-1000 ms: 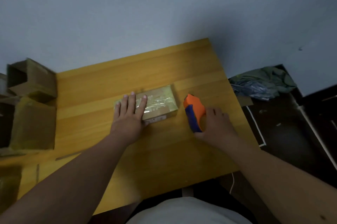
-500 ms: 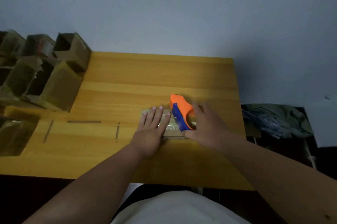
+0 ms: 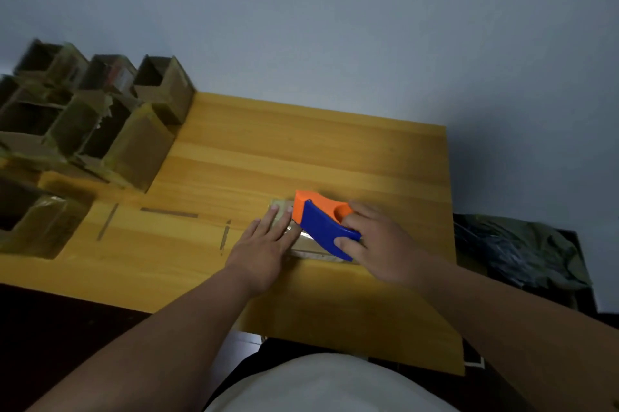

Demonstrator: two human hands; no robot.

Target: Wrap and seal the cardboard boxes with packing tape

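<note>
Right now my right hand (image 3: 378, 244) is clamped round the blue handle of the orange-and-blue tape dispenser (image 3: 321, 224), fingers curled through its grip, with the orange nose resting on top of the small cardboard box (image 3: 311, 249) just right of the frame's centre. My left hand (image 3: 264, 247) lies flat on the left part of the box, fingers straight and pressing down, nothing pinched. The box sits low on the wooden table (image 3: 301, 150), mostly hidden under both hands; what shows is glossy with tape already on it. I judge it light and fairly stiff but easy to skid on the smooth wood, so the flat palm is the right hold, and any lifting should be by its short ends rather than the slick taped faces. The dispenser looks rigid plastic; whether tape is feeding out I cannot tell. A cluster of open cardboard boxes (image 3: 100, 123) stands at the upper left, and crumpled plastic bags (image 3: 522, 251) lie off the table's right edge.
</note>
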